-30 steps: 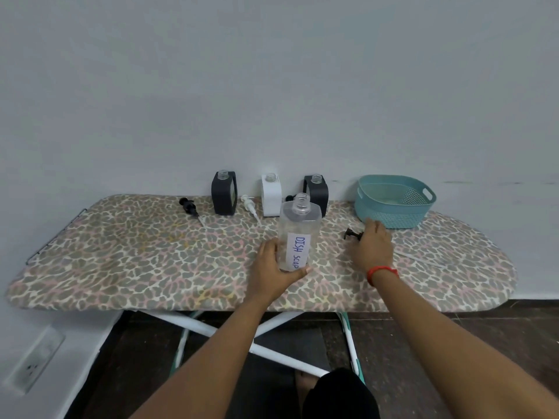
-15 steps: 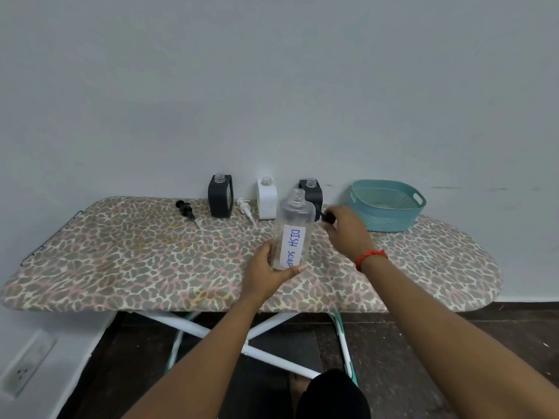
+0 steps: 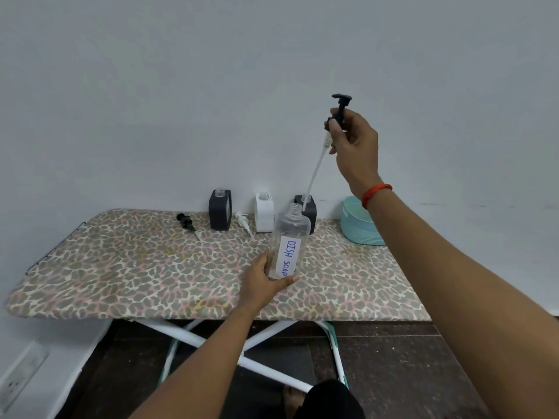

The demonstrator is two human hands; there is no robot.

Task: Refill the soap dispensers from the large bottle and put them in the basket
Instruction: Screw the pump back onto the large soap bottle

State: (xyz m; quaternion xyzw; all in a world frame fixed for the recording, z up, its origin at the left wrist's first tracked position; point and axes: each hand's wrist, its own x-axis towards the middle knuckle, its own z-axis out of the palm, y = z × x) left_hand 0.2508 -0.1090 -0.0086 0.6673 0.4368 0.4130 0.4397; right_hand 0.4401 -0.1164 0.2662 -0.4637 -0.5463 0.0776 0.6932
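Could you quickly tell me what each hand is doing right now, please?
Left hand: closed around the clear plastic bottle labelled DISH SOAP.
Right hand: fingers closed on the black pump head with a white tube, raised.

**What things are made of**

The big bottle is clear, shiny plastic with a white paper label. The surface has a soft, matt cloth cover with spots. The basket is matt teal plastic with a ribbed side. The pump is black plastic with a smooth white tube. The wall is smooth and matt.
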